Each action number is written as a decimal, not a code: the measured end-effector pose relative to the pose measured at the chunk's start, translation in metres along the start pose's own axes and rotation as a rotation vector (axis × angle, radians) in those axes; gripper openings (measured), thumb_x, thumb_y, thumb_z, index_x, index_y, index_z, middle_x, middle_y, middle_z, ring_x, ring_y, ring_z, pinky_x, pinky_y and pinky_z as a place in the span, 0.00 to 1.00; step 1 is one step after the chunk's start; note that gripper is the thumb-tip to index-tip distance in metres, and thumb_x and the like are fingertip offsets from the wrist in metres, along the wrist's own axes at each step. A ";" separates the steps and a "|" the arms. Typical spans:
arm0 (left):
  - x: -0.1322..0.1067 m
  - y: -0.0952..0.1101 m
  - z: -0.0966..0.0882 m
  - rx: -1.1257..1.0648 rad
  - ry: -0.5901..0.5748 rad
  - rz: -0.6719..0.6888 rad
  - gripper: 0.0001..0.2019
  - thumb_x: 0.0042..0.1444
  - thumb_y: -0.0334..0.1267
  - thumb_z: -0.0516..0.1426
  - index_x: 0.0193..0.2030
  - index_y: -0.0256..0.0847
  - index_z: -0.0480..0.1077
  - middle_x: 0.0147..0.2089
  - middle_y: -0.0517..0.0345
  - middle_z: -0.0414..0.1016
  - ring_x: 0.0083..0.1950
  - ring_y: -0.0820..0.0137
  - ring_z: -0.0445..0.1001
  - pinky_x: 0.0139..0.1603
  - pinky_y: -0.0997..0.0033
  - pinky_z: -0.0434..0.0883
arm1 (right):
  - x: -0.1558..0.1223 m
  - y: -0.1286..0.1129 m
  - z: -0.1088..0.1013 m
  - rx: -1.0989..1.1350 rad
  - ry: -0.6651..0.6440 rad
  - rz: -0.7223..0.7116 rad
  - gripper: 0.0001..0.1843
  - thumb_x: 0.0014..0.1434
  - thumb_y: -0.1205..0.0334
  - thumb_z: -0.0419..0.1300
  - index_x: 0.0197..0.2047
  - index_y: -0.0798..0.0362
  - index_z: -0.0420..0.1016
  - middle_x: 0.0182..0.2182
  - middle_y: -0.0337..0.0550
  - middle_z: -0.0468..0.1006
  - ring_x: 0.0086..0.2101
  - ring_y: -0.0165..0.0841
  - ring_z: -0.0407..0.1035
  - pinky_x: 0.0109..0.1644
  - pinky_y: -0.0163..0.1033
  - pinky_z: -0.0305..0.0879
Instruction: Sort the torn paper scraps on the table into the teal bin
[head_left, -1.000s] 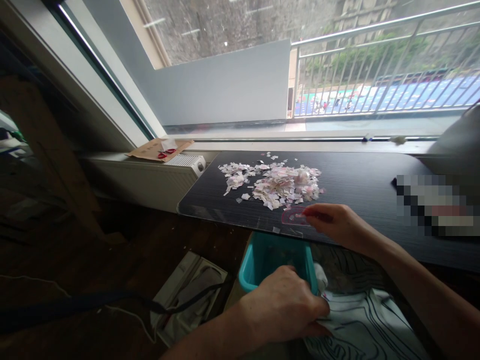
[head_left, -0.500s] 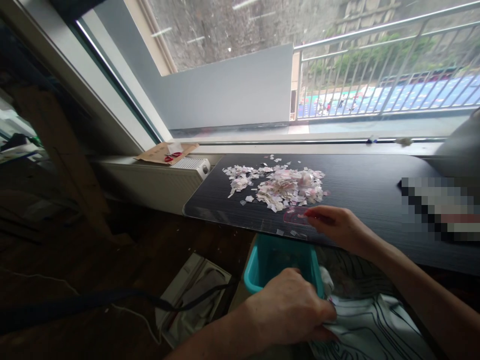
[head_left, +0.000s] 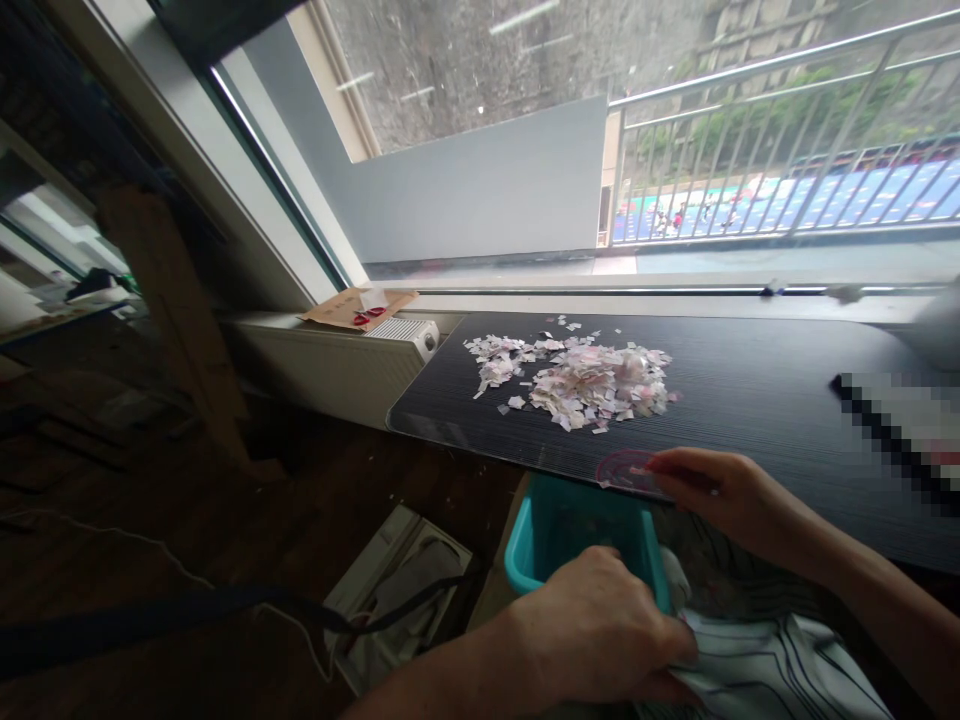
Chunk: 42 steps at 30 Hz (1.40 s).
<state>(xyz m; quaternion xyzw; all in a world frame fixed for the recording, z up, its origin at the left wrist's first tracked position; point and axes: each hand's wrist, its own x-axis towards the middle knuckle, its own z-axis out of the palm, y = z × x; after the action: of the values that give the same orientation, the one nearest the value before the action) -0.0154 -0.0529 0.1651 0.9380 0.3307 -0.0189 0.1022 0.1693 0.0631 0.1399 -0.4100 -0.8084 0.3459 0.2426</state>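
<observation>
My right hand (head_left: 709, 475) is closed in a pinch on a thin, see-through pink plastic piece (head_left: 621, 468) with curved outlines, its exact kind unclear. This piece lies at the front edge of the dark table (head_left: 750, 380), right above a turquoise bin (head_left: 525, 530). My left hand (head_left: 611, 610) is curled over the bin's near rim, with most of its fingertips hidden. Behind the pink piece, a heap of small white and pinkish paper scraps (head_left: 585, 380) spreads across the table. The bin's inside is dim, and its contents are hard to make out.
Red-handled scissors (head_left: 367, 317) rest on cardboard (head_left: 337, 308) by the radiator (head_left: 330, 365). A pale box (head_left: 397, 590) with a dark strap stands on the floor. Striped fabric (head_left: 780, 650) covers my lap. A blurred-out object (head_left: 907, 430) lies at the table's right.
My right hand has drawn the pink piece towards me, to the table edge over the bin. Small scraps seen at that edge before are gone from there. My left hand stays on the bin.
</observation>
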 end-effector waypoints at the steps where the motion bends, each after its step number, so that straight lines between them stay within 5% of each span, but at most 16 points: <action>1: 0.000 0.000 0.000 0.004 0.005 -0.001 0.16 0.56 0.54 0.58 0.30 0.43 0.69 0.23 0.62 0.74 0.28 0.66 0.76 0.28 0.66 0.62 | 0.000 -0.003 0.001 0.011 -0.009 -0.013 0.18 0.59 0.49 0.56 0.39 0.53 0.79 0.31 0.42 0.80 0.29 0.32 0.72 0.31 0.32 0.67; 10: -0.003 -0.005 0.009 -0.018 0.048 0.022 0.13 0.56 0.50 0.59 0.30 0.43 0.67 0.23 0.64 0.73 0.26 0.67 0.74 0.30 0.68 0.63 | 0.038 0.012 -0.002 -0.079 0.268 -0.004 0.18 0.57 0.51 0.56 0.41 0.55 0.79 0.25 0.42 0.78 0.25 0.31 0.70 0.30 0.34 0.66; 42: -0.002 -0.003 0.005 -0.033 -0.008 0.002 0.14 0.54 0.51 0.61 0.30 0.43 0.69 0.23 0.62 0.73 0.27 0.64 0.75 0.32 0.68 0.66 | 0.030 -0.007 -0.010 -0.187 0.152 -0.037 0.16 0.57 0.53 0.55 0.36 0.53 0.79 0.24 0.40 0.77 0.24 0.29 0.67 0.28 0.31 0.62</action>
<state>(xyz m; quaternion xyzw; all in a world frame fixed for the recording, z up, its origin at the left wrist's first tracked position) -0.0188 -0.0525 0.1599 0.9363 0.3298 -0.0172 0.1192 0.1565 0.0888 0.1547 -0.4410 -0.8238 0.2324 0.2701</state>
